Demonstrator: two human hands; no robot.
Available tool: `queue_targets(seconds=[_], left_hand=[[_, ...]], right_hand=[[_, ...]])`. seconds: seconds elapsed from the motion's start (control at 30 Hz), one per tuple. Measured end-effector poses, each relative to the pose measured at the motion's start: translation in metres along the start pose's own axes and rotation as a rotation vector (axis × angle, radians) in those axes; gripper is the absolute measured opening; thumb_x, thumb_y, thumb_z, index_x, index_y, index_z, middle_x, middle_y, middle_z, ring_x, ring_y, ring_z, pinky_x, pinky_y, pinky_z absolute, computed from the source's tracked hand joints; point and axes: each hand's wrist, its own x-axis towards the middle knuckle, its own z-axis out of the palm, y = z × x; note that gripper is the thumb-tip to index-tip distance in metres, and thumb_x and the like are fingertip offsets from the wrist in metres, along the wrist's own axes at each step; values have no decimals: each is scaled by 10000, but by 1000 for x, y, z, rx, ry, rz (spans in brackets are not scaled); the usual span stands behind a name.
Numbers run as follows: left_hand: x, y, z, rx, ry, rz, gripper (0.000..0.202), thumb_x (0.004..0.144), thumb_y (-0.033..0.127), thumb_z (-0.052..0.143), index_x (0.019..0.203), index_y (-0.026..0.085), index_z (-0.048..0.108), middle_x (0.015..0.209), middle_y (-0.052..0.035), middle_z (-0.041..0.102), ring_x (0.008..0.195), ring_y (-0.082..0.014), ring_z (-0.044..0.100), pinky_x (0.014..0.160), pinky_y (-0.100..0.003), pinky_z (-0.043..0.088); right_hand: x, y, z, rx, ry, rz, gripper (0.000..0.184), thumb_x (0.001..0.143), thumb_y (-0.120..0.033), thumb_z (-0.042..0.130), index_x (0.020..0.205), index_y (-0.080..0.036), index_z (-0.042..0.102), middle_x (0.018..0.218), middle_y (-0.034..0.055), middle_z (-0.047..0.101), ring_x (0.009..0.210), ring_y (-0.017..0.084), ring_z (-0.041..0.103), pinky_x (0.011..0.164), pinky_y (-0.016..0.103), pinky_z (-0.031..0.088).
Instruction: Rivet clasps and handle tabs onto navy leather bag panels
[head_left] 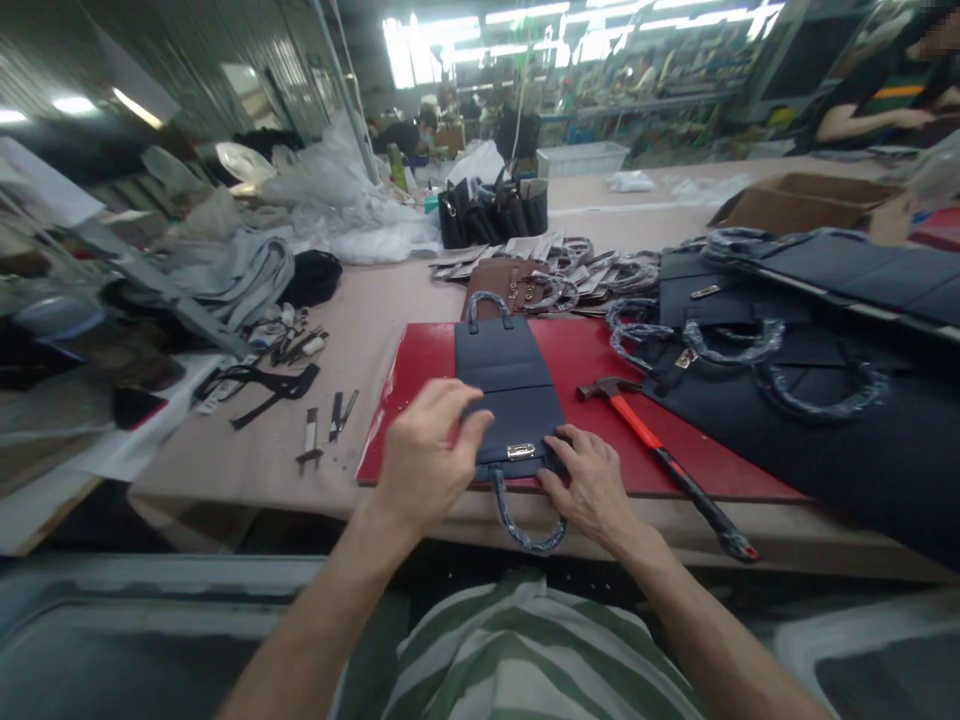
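Note:
A flat navy handbag piece (508,372) lies lengthwise on a red mat (585,360), with a wrapped handle at each end and a silver clasp (520,451) near me. My left hand (429,455) is curled over the piece's near left edge, fingers gripping it. My right hand (589,482) presses its fingertips on the near right corner beside the clasp. The near handle (525,520) hangs over the table edge between my wrists.
A red-handled hammer (660,455) lies on the mat to the right. Stacked navy bag panels (810,390) fill the right side. Small tools (322,425) and black straps (262,385) lie left. Finished bags (491,215), a cardboard box (806,200) and other workers are behind.

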Motion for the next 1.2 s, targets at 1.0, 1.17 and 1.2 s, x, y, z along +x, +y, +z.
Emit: queue_targets(seconds=[1.0, 1.17, 1.2], left_hand=[[-58, -113, 67, 74, -263, 655, 333, 934, 58, 408, 1125, 150, 663, 1144, -112, 711, 1182, -258, 611, 952, -440, 574], [-59, -113, 68, 59, -262, 639, 316, 931, 70, 422, 1102, 155, 674, 1142, -121, 715, 1174, -258, 625, 924, -425, 586], [-60, -111, 69, 70, -260, 621, 316, 932, 72, 423, 1104, 157, 674, 1143, -125, 714, 1174, -260, 627, 932, -433, 582]], right_hand=[[25, 62, -1, 102, -93, -760, 207, 953, -115, 440, 922, -149, 642, 1127, 135, 645, 940, 248, 501, 793, 383, 462], [26, 56, -3, 272, -49, -619, 316, 879, -26, 417, 1012, -161, 669, 1083, 116, 666, 913, 226, 535, 793, 383, 486], [26, 53, -5, 305, -45, -571, 316, 869, -31, 425, 1006, -167, 674, 1072, 114, 667, 913, 227, 543, 793, 390, 486]])
